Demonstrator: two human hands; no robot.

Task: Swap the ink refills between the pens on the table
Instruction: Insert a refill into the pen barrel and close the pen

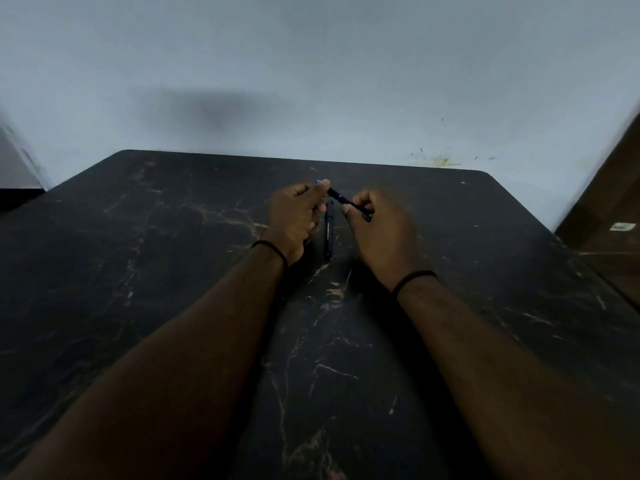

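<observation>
Both my hands hold one black pen up over the middle of the dark marble table. My left hand pinches its far end, where a small blue tip shows. My right hand grips the other end, and the pen slants down to the right between them. A second black pen with white lettering lies flat on the table just below, between my two hands, pointing away from me. Nothing touches it. The frame is slightly blurred around the fingers.
A pale wall rises directly behind the table's far edge. A brown wooden panel stands at the right. Black bands circle both wrists.
</observation>
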